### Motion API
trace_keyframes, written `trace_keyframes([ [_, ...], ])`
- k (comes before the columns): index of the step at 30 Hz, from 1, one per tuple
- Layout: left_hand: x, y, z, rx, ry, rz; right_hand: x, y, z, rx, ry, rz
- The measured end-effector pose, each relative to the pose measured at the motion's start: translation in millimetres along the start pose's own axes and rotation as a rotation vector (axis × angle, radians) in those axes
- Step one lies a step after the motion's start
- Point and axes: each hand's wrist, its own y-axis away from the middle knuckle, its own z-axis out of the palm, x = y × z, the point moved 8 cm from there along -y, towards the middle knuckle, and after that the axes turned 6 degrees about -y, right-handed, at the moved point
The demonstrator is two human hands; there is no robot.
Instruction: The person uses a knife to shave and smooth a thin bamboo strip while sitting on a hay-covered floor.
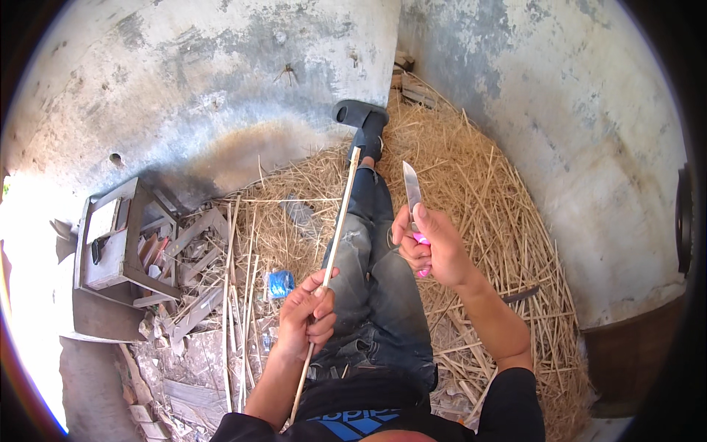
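Note:
A long, pale split bamboo strip (340,225) runs upright through my left hand (308,313), whose fingers wrap round it over my jean-clad legs (390,324). My right hand (434,243) grips a knife by its pink handle, the steel blade (411,184) pointing up, a short way right of the strip and apart from it. Dark sandals (353,114) are on my outstretched feet by the wall.
Straw and split sticks (501,258) cover much of the floor. A worn wooden cabinet (129,276) and broken boards lie at left, with a blue bundle (281,284) beside my legs. Stained walls (560,110) enclose the corner; a dark curved piece (519,295) lies at right.

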Motion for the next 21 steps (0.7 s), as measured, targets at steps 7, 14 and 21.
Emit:
trace_keyframes([
  [7, -1.3, 2.6, 8.2, -0.001, 0.065, -0.007, -14.2, -1.6, 6.0, 0.180, 0.456, -0.119],
  [14, -15.3, 3.0, 13.5, 0.053, -0.121, -0.052, -50.0, -19.2, 2.1, 0.346, 1.004, -0.493],
  [21, -14.7, 3.5, 3.2, 0.115, -0.299, 0.033, -22.0, -19.1, 8.7, 0.154, 1.190, -0.404],
])
